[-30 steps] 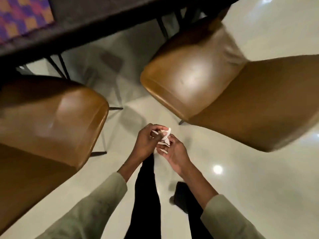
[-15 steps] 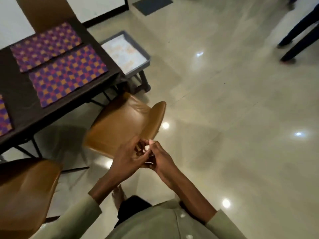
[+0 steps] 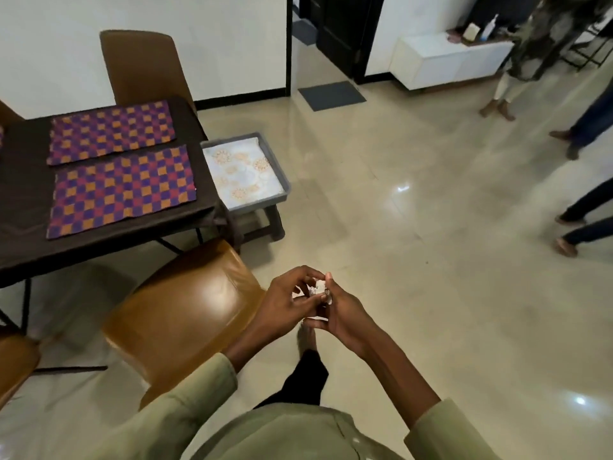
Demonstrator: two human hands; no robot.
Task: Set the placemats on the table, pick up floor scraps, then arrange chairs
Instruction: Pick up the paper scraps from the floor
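Scraps of white paper, crumpled, sit pinched between left hand and right hand, both curled closed on the wad above the floor; likely featherlight, soft, compressible, best gripped whole at fingertips.

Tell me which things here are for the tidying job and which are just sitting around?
For the job:
- white scraps, pinched between left hand and right hand
- checked placemats on the dark table
- brown chair beside the table

Just there:
- grey tray with a patterned cloth
- dark doormat
- white cabinet
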